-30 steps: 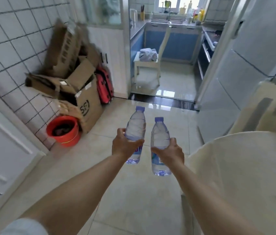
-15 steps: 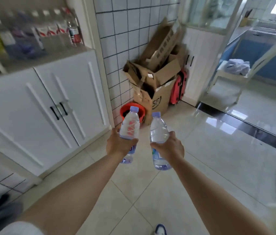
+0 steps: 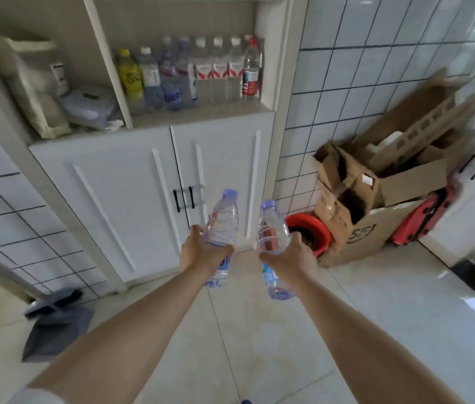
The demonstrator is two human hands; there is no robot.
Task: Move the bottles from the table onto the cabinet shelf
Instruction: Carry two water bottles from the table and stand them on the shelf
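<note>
White-tiled wall (image 3: 361,68) with dark grout, pale glossy floor (image 3: 259,330). Built-in white cabinet (image 3: 108,199) ahead, two closed doors with black handles (image 3: 184,200), open shelf (image 3: 201,110) above them.

Shelf, well above and beyond both hands: row of standing bottles (image 3: 216,74) across its right bay. One yellow-capped with yellowish label, several clear with white or lilac caps, three with red-and-white labels, one taller with a red label at the right end. Label print too blurred to read. Left bay: cream bag (image 3: 35,91) and a grey lidded container (image 3: 90,106).

Right of the right hand: heap of flattened and open cardboard boxes (image 3: 385,188) against the wall; lowest box carries a dark logo that looks like "SF". Red suitcase (image 3: 422,220) wedged beside it. Red bucket (image 3: 312,231) just behind the right hand. Far left of the left hand, on the floor: grey dustpan (image 3: 55,330) with a long handle.

Left hand (image 3: 204,252), grip wrapped round the middle of the left bottle (image 3: 222,225): clear plastic, lilac cap, top tilted right, blue lettering half hidden under the fingers, unreadable. Right hand (image 3: 288,258), grip closed round the right bottle (image 3: 272,231): same make, lilac cap, top leaning left, blue-green label below the fingers. Both bottles are held in the air in front of the cabinet doors, below shelf level, close together but not touching. Nothing stands between them and the shelf.
</note>
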